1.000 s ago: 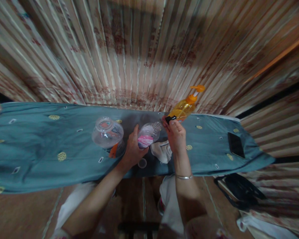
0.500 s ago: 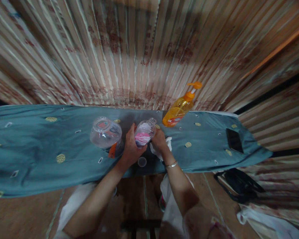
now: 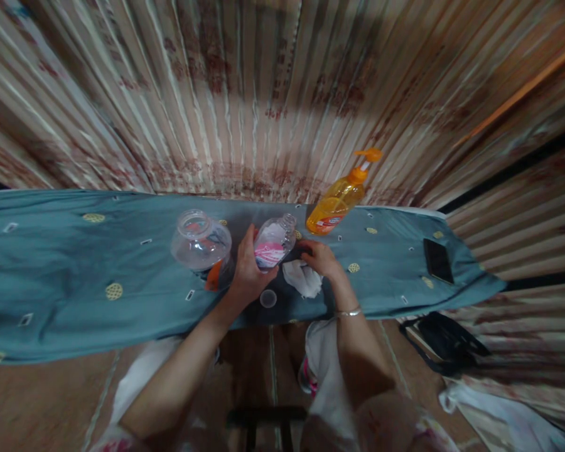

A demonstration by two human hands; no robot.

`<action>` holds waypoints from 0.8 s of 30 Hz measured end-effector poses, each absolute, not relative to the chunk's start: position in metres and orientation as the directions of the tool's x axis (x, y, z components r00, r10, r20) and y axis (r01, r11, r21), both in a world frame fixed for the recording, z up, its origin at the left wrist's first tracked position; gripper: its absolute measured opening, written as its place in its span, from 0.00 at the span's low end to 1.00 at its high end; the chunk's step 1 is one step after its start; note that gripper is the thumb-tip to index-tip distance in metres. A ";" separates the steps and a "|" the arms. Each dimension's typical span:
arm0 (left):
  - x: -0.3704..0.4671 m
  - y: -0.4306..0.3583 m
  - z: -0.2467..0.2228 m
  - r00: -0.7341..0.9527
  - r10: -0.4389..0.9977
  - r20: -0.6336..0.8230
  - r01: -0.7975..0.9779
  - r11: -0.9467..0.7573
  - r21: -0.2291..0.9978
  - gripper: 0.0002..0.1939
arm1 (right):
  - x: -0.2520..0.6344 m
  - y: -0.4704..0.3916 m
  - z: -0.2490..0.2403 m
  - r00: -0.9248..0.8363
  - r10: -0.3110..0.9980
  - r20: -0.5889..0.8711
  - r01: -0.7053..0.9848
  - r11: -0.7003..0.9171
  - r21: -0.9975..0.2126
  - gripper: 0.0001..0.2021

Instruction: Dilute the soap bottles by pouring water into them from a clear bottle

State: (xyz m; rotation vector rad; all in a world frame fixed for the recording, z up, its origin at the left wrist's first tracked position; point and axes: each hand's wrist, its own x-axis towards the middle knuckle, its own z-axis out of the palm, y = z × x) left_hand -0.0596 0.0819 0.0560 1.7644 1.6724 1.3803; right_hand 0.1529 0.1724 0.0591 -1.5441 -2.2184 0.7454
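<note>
A clear plastic bottle [image 3: 272,243] with a pink-and-white label leans to the right, its bare neck uppermost, while my left hand [image 3: 248,267] wraps round its lower left side. Just right of it, my right hand [image 3: 322,258] is bent with fingertips drawn together above a crumpled white cloth [image 3: 304,279]. Whether anything small is between those fingers is too dark to make out. Below the bottle lies a small round translucent cap [image 3: 268,299]. A wide clear plastic jar [image 3: 201,242], with an orange patch low on it, stands left of my left hand.
An orange pump bottle [image 3: 335,206] of yellow liquid stands at the back right. A dark phone [image 3: 437,260] lies near the right end of the teal cloth-covered table [image 3: 145,270]. Pleated curtains [image 3: 245,113] hang behind. A black bag [image 3: 447,342] is below, at right.
My right hand has moved off the white cloth and away from the bottle's neck, to the right. The cloth now shows more fully. My left hand keeps hold of the bottle.
</note>
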 end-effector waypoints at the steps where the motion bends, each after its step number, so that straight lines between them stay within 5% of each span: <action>1: -0.060 0.082 0.057 -0.165 0.901 0.402 0.564 -0.248 0.788 0.53 | 0.156 0.170 0.059 -0.368 0.929 -0.030 0.762 0.283 -0.582 0.19; 9: -0.061 0.083 0.064 -0.160 0.905 0.394 0.549 -0.250 0.797 0.53 | 0.150 0.161 0.053 -0.411 0.912 -0.003 0.770 0.345 -0.538 0.06; 16: -0.063 0.084 0.062 -0.164 0.885 0.435 0.570 -0.275 0.774 0.54 | 0.143 0.163 0.055 -0.345 0.924 0.162 0.734 0.374 -0.567 0.16; 21: -0.065 0.083 0.062 -0.168 0.874 0.456 0.572 -0.290 0.767 0.54 | 0.144 0.147 0.064 -0.387 0.904 0.183 0.702 0.418 -0.577 0.06; 24: -0.064 0.083 0.063 -0.159 0.879 0.450 0.570 -0.291 0.769 0.54 | 0.138 0.134 0.061 -0.458 0.876 0.151 0.670 0.451 -0.590 0.10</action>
